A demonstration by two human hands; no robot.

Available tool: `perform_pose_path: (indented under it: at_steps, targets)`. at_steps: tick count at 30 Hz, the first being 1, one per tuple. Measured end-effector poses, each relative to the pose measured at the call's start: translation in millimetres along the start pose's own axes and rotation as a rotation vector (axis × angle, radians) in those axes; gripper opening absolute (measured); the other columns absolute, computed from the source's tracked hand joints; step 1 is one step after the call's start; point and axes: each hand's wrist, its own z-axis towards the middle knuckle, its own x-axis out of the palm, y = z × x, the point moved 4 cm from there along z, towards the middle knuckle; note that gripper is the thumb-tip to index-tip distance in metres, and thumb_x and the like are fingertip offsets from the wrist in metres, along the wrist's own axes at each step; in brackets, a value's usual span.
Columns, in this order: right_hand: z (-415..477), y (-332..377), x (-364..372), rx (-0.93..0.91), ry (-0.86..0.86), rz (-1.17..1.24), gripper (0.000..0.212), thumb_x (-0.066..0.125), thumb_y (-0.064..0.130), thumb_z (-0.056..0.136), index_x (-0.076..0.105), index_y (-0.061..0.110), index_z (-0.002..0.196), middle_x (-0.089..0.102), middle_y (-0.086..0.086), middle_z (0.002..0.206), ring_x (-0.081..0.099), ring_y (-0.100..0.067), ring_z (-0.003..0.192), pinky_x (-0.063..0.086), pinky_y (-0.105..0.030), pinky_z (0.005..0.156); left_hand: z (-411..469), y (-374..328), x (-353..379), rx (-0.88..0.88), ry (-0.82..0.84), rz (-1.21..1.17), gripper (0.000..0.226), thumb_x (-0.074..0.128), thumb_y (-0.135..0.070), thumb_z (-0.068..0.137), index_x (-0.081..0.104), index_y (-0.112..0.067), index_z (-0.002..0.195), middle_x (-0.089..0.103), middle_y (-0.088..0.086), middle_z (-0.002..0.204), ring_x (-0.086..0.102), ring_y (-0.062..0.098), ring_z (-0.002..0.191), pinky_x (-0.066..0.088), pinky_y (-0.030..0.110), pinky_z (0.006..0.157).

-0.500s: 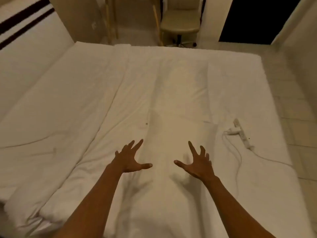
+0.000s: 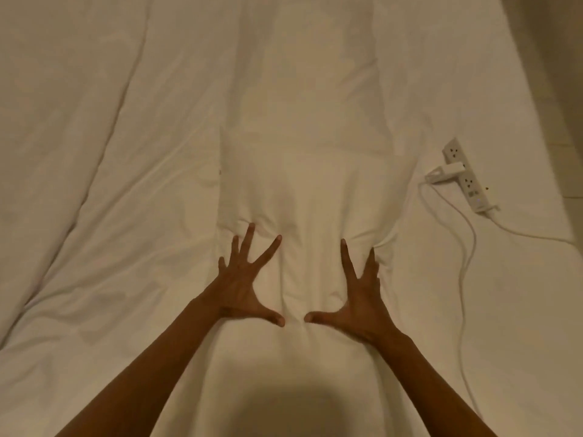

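Observation:
A white duvet (image 2: pixel 157 152) covers the bed and fills nearly the whole head view. A raised, padded strip of it (image 2: pixel 303 190) runs down the middle. My left hand (image 2: pixel 244 287) presses flat on the left side of that strip, fingers spread wide and straight. My right hand (image 2: pixel 359 294) presses on the right side in the same way, palm down. The two thumbs point at each other, a small gap apart. The fabric bunches into small creases just beyond the fingertips of both hands.
A white power strip (image 2: pixel 467 176) with a plug in it lies on the bed at the right, and its cable (image 2: pixel 463 279) trails down towards me. The bed's right edge and a strip of floor (image 2: pixel 564 89) show at the far right.
Both hands have come down from hovering onto the duvet and pushed forward. My head has moved closer and tilted down, so the room beyond the bed is out of view.

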Motion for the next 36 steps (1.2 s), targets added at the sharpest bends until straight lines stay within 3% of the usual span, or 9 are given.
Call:
perform_pose_path:
  at_steps: [5, 8, 11, 15, 18, 24, 28, 31, 36]
  targets:
    - [14, -10, 21, -0.005, 0.02, -0.188, 0.15, 0.066, 0.093, 0.038, -0.029, 0.048, 0.144, -0.039, -0.017, 0.153, -0.024, -0.044, 0.144, 0.004, -0.065, 0.117, 15, 10, 18, -0.008, -0.02, 0.085, 0.147, 0.067, -0.092, 0.031, -0.02, -0.054, 0.143, -0.045, 0.002, 0.15, -0.022, 0.044, 0.143, 0.009, 0.075, 0.105]
    - [35, -23, 35, 0.029, -0.047, -0.293, 0.139, 0.057, 0.096, 0.045, -0.023, 0.047, 0.148, -0.029, -0.021, 0.156, -0.011, -0.049, 0.145, 0.012, -0.067, 0.115, 34, 19, 33, -0.08, -0.105, 0.144, 0.131, 0.057, -0.095, 0.04, -0.013, -0.057, 0.144, -0.025, 0.01, 0.157, -0.001, 0.047, 0.142, 0.028, 0.073, 0.101]
    - [45, -35, 43, 0.007, -0.179, -0.369, 0.124, 0.049, 0.096, 0.055, -0.004, 0.044, 0.154, -0.002, -0.029, 0.158, 0.007, -0.052, 0.143, 0.022, -0.068, 0.11, 44, 17, 40, -0.065, -0.235, 0.164, 0.102, 0.049, -0.09, 0.057, 0.013, -0.055, 0.146, 0.007, 0.018, 0.156, 0.019, 0.046, 0.138, 0.033, 0.071, 0.096]
    - [41, -37, 45, -0.021, -0.256, -0.35, 0.095, 0.049, 0.085, 0.072, 0.019, 0.042, 0.151, 0.03, -0.031, 0.148, 0.032, -0.05, 0.134, 0.036, -0.062, 0.102, 41, 6, 38, -0.047, -0.327, 0.211, 0.07, 0.064, -0.057, 0.07, 0.042, -0.045, 0.136, 0.038, 0.022, 0.138, 0.041, 0.044, 0.118, 0.044, 0.066, 0.086]
    - [26, -17, 30, -0.02, -0.266, -0.332, 0.061, 0.06, 0.055, 0.084, 0.04, 0.036, 0.139, 0.047, -0.027, 0.129, 0.051, -0.045, 0.109, 0.049, -0.053, 0.083, 25, -16, 31, -0.106, -0.369, 0.182, 0.052, 0.073, -0.03, 0.072, 0.06, -0.04, 0.122, 0.043, 0.02, 0.131, 0.043, 0.041, 0.112, 0.046, 0.059, 0.084]
    - [-31, 29, -12, -0.047, -0.152, -0.337, 0.073, 0.066, 0.019, 0.072, 0.035, 0.033, 0.136, 0.042, -0.032, 0.134, 0.053, -0.045, 0.096, 0.048, -0.049, 0.079, -50, -77, -21, -0.098, -0.39, 0.089, 0.04, 0.06, -0.024, 0.078, 0.069, -0.038, 0.114, 0.046, 0.015, 0.121, 0.042, 0.036, 0.103, 0.042, 0.05, 0.08]
    - [-78, 90, -67, -0.126, -0.109, -0.344, 0.071, 0.062, 0.023, 0.079, 0.038, 0.029, 0.146, 0.028, -0.031, 0.145, 0.046, -0.046, 0.111, 0.044, -0.05, 0.092, -123, -119, -83, -0.156, -0.486, 0.038, 0.043, 0.05, -0.034, 0.075, 0.069, -0.038, 0.114, 0.047, 0.015, 0.12, 0.042, 0.037, 0.104, 0.042, 0.048, 0.078]
    - [-120, 148, -106, -0.23, -0.125, -0.342, 0.068, 0.059, 0.031, 0.078, 0.041, 0.028, 0.144, 0.033, -0.029, 0.141, 0.048, -0.046, 0.106, 0.046, -0.05, 0.088, -189, -149, -134, -0.198, -0.586, 0.02, 0.047, 0.044, -0.042, 0.075, 0.068, -0.039, 0.115, 0.048, 0.015, 0.121, 0.042, 0.037, 0.105, 0.042, 0.049, 0.081]
    - [-174, 247, -144, -0.394, -0.164, -0.365, 0.068, 0.064, 0.04, 0.079, 0.042, 0.031, 0.143, 0.032, -0.026, 0.14, 0.049, -0.046, 0.106, 0.044, -0.05, 0.089, -286, -167, -211, -0.255, -0.742, 0.032, 0.041, 0.055, -0.038, 0.071, 0.07, -0.04, 0.109, 0.05, 0.013, 0.117, 0.044, 0.037, 0.102, 0.043, 0.05, 0.08]
